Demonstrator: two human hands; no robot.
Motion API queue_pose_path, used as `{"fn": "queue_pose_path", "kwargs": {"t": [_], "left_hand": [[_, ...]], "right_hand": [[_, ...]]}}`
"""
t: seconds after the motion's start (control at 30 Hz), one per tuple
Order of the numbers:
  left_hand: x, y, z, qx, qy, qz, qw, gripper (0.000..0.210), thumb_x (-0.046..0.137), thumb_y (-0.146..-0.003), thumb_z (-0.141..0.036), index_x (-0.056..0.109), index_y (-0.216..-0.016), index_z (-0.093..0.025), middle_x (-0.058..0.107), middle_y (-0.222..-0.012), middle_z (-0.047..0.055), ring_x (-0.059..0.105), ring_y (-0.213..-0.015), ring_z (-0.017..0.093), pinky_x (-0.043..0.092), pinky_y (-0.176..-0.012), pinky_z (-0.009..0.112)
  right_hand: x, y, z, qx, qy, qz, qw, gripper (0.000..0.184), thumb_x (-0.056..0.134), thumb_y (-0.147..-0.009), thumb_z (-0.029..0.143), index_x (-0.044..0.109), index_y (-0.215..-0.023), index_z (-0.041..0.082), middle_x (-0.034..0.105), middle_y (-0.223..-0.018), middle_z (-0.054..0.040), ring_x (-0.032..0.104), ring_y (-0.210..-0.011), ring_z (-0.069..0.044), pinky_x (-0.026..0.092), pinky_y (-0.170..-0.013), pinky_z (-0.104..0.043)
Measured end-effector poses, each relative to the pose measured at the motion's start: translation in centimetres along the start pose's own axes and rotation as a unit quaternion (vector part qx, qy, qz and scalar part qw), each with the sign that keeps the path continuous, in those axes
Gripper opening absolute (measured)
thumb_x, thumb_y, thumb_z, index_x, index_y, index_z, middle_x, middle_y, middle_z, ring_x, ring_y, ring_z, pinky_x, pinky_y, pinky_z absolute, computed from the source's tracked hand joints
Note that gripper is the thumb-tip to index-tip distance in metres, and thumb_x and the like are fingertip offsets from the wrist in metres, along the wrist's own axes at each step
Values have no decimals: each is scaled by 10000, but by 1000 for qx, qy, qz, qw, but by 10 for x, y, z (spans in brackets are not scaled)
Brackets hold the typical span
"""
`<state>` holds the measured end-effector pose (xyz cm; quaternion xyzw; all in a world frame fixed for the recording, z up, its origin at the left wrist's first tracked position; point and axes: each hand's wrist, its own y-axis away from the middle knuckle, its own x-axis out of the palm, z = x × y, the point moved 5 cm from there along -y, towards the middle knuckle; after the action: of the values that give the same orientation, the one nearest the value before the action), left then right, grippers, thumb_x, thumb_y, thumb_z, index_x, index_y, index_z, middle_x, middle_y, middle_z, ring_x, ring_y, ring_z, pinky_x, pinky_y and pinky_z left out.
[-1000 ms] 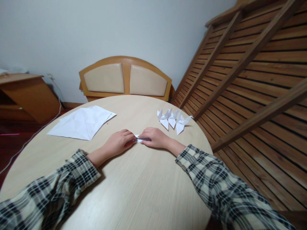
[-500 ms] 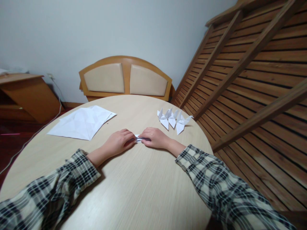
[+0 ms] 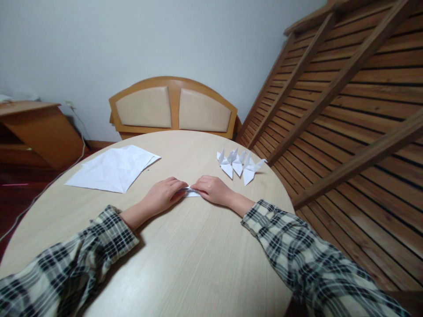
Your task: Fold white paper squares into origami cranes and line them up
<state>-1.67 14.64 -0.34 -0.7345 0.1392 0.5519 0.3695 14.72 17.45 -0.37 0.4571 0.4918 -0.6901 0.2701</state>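
A small folded piece of white paper (image 3: 192, 193) lies on the table between my two hands, mostly covered by the fingers. My left hand (image 3: 167, 193) is closed on its left end, thumb and fingers pinched together. From the other side, my right hand (image 3: 212, 189) pinches the right end. The fingertips of both hands nearly meet at the paper's upper edge. Three white origami cranes (image 3: 248, 171) stand in a group beyond my right hand. Past my left hand rests a stack of creased white paper sheets (image 3: 112, 169).
The round wooden table (image 3: 185, 259) carries all the paper. A headboard with beige panels (image 3: 205, 111) stands behind its far edge. Slatted wood (image 3: 346, 132) leans along the right side. At the far left is a brown desk (image 3: 42, 132), with a white cable (image 3: 53, 176) nearby.
The fingertips of both hands have come closer together along the paper's top edge. A flat white face of the paper now shows below them. The cranes and sheets stay put.
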Motion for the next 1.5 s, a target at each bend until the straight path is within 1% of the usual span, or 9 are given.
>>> {"fn": "queue_pose_path", "kwargs": {"t": [0.2, 0.4, 0.57, 0.67, 0.83, 0.97, 1.07, 1.2, 1.5], "left_hand": [[-2, -1, -4, 25, -33, -7, 999, 209, 516, -961, -316, 664, -898, -182, 680, -856, 80, 603, -830, 221, 478, -724, 331], [1, 1, -3, 21, -36, -5, 999, 220, 464, -982, -272, 647, -902, -181, 698, -871, 79, 613, -837, 217, 470, -720, 322], [-4, 3, 6, -70, -29, -46, 996, 262, 427, -989, -299, 600, -837, -174, 648, -748, 59, 575, -667, 179, 409, -604, 287], [-11, 4, 15, -159, 41, -91, 982, 284, 427, -986, -364, 562, -812, -183, 612, -673, 21, 533, -591, 157, 377, -567, 274], [-11, 5, 25, -231, 282, -172, 915, 313, 440, -959, -461, 552, -852, -189, 682, -772, 42, 620, -690, 177, 457, -622, 294], [11, 5, 30, -285, 505, -144, 802, 336, 537, -886, -527, 544, -901, -191, 707, -780, 36, 657, -626, 175, 487, -539, 275], [20, 5, 28, -304, 579, -124, 746, 354, 609, -842, -512, 582, -947, -176, 714, -773, 30, 655, -596, 162, 526, -552, 281], [22, 4, 23, -307, 617, -101, 718, 372, 647, -826, -499, 618, -986, -165, 713, -761, 31, 661, -609, 158, 561, -594, 293], [26, 5, 19, -301, 665, -82, 679, 388, 710, -788, -497, 612, -970, -170, 706, -751, 26, 649, -608, 146, 559, -605, 279]], "right_hand": [[0, -4, 16, -41, 23, -26, 999, 214, 491, -985, 226, 687, -1027, 150, 705, -905, -92, 605, -860, -189, 450, -777, -311], [-5, -5, 17, -25, 38, -64, 997, 231, 489, -995, 280, 697, -996, 180, 705, -895, -62, 591, -847, -184, 426, -778, -324], [-20, 0, 15, 30, 76, -147, 986, 261, 529, -961, 250, 630, -1201, 239, 628, -1182, -91, 505, -1145, -250, 354, -989, -433], [-23, 6, 11, 62, 94, -183, 977, 239, 545, -932, 223, 630, -1154, 249, 583, -1187, -89, 464, -1174, -277, 317, -1025, -465], [-16, 7, 11, 46, 109, -163, 979, 187, 550, -928, 221, 656, -1080, 242, 615, -1061, -74, 495, -1079, -260, 316, -1008, -445], [-17, 4, 19, -3, 116, -145, 983, 291, 508, -957, 211, 626, -1220, 245, 650, -1137, -66, 517, -1117, -236, 320, -1020, -416], [-16, 1, 23, -26, 115, -115, 986, 370, 495, -967, 213, 567, -1329, 240, 634, -1256, -74, 497, -1209, -234, 314, -1053, -418], [-14, -1, 26, -41, 117, -95, 988, 423, 491, -973, 229, 512, -1395, 217, 589, -1362, -87, 460, -1294, -232, 303, -1102, -430], [-10, -2, 27, -66, 150, -99, 981, 398, 522, -968, 272, 552, -1354, 180, 602, -1344, -99, 461, -1300, -233, 288, -1135, -439]]}}
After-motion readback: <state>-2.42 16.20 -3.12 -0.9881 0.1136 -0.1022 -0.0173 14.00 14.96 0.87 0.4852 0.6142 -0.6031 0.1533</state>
